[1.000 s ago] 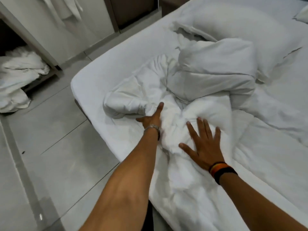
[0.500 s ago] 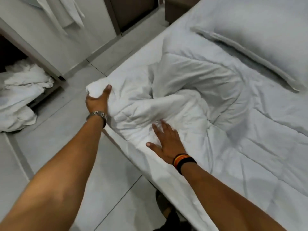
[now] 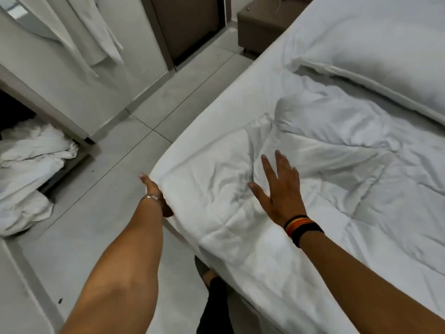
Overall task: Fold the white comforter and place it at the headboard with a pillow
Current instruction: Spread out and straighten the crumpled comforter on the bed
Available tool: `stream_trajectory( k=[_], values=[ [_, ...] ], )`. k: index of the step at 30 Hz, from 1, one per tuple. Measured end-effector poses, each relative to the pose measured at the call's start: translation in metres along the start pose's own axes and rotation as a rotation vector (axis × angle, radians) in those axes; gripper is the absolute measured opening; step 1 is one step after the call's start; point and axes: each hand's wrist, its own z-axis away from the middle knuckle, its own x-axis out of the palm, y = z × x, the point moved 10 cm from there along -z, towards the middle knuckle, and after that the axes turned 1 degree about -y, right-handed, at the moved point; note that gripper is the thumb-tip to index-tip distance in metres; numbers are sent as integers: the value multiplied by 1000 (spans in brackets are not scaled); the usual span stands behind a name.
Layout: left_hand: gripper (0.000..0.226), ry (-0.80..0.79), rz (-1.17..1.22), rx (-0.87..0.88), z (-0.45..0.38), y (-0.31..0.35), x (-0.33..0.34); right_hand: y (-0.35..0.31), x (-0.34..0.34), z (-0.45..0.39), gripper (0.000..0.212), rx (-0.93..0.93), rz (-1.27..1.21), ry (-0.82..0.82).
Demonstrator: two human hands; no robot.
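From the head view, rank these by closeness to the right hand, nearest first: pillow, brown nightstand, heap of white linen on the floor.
Measured from the right hand, flat on the comforter:
1. Pillow, up and to its right on the bed.
2. Heap of white linen, far left on the floor, past the left hand.
3. Brown nightstand, top of view beside the bed.

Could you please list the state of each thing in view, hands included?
Comforter: spread out flat, wrinkled, not folded.
Pillow: lying at the bed's far end.
Left hand: at the comforter's corner, grip hidden.
Right hand: open, fingers spread, flat on comforter.
Linen pile: crumpled on the floor.
Bedside cabinet: shut.
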Motion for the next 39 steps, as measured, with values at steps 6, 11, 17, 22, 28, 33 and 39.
stream_trajectory(
  k=[6, 11, 17, 22, 28, 33, 39],
  values=[
    [57, -312, -362, 74, -52, 64, 85, -38, 111, -85, 85, 258, 182, -253],
    [95, -283, -185, 143, -48, 124, 104, -53, 122, -101, 89, 338, 126, -226],
    [117, -93, -64, 953, -25, 294, 9, -118, 137, -157, 82, 180, -72, -116],
    [134, -24, -311, 539, -82, 233, -71, -113, 224, -119, 92, 364, 59, -600],
    [150, 61, -747, 162, -152, 204, -45, -93, 207, -126, 98, 458, 116, -388],
    [149, -216, -1014, 559, -188, 264, 113, -94, 195, -204, 86, 537, 46, -79],
    [160, -705, -1197, 513, -206, 256, 251, -87, 239, -252, 85, 852, -107, -69]
  ],
)
